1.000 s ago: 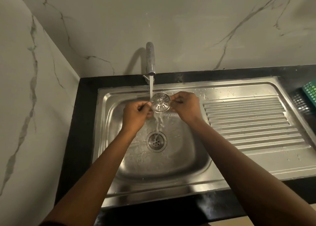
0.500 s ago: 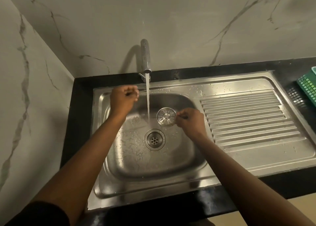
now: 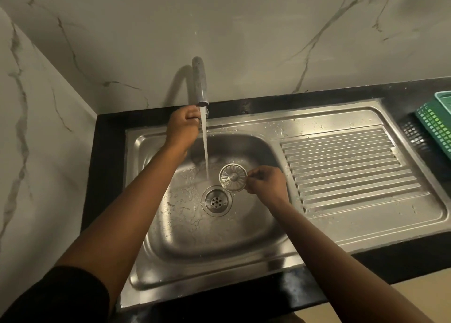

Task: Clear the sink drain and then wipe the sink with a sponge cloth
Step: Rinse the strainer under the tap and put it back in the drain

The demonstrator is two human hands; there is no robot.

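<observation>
A round metal drain strainer (image 3: 233, 177) hangs above the steel sink basin (image 3: 195, 239), pinched at its right edge by my right hand (image 3: 264, 183). The open drain (image 3: 216, 201) lies just below and left of it. Water runs from the chrome tap (image 3: 200, 83) in a stream that lands left of the strainer. My left hand (image 3: 183, 127) is up at the tap's base behind the stream, fingers curled around something there; the tap handle itself is hidden by the hand. No sponge cloth is in view.
A ribbed steel drainboard (image 3: 346, 168) lies right of the basin. A green plastic basket (image 3: 436, 122) stands on the black counter (image 3: 107, 166) at far right. Marble walls close in behind and on the left.
My left hand let go of the strainer and rose to the tap's base. My right hand carried the strainer down and right, out of the water stream.
</observation>
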